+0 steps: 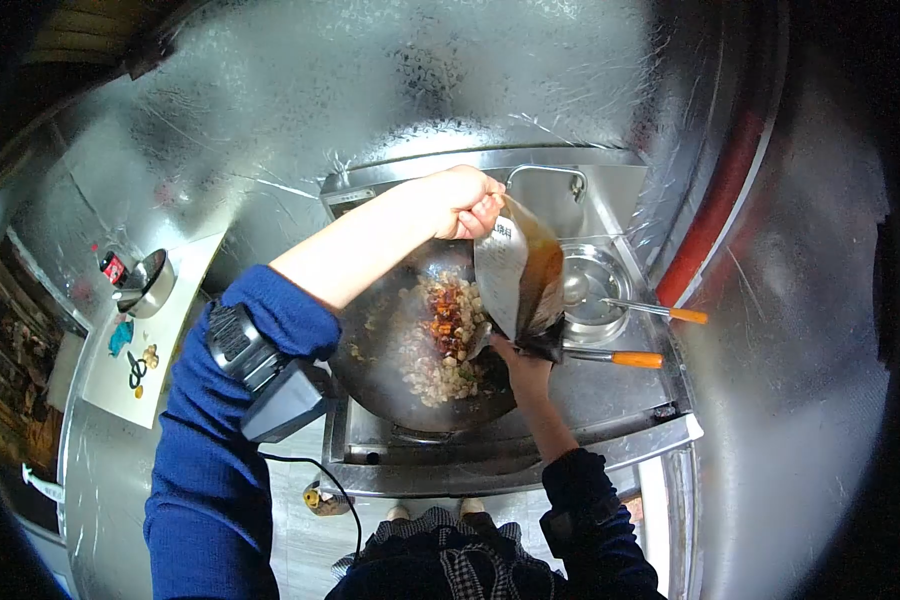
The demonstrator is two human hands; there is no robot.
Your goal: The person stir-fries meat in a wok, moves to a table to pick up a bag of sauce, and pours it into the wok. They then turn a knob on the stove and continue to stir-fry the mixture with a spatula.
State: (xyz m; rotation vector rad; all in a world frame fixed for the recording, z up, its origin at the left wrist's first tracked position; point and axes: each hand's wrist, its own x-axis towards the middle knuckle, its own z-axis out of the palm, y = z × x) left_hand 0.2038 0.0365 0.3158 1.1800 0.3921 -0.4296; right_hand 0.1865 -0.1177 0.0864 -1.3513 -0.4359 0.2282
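A large sauce pouch [520, 275] with printed writing and brown contents is tilted over the right side of the wok [378, 402]. My left hand [467, 204] is closed on its upper corner. Lower down, my right hand [515, 362] grips the pouch near its dark end by the wok's rim; some of its fingers are hidden. Pale diced food [435, 375] lies in the wok, and a dark reddish-brown sauce [450, 315] covers its middle. Steam blurs parts of the wok.
Right of the wok, a round metal pot [622, 318] holds a ladle with an orange handle [688, 316]. Another orange-handled utensil [637, 360] lies below it. A bent faucet [577, 185] stands behind. On the left, a white board [115, 385] carries a metal bowl [160, 295], a red-labelled bottle [112, 267] and scissors [136, 371].
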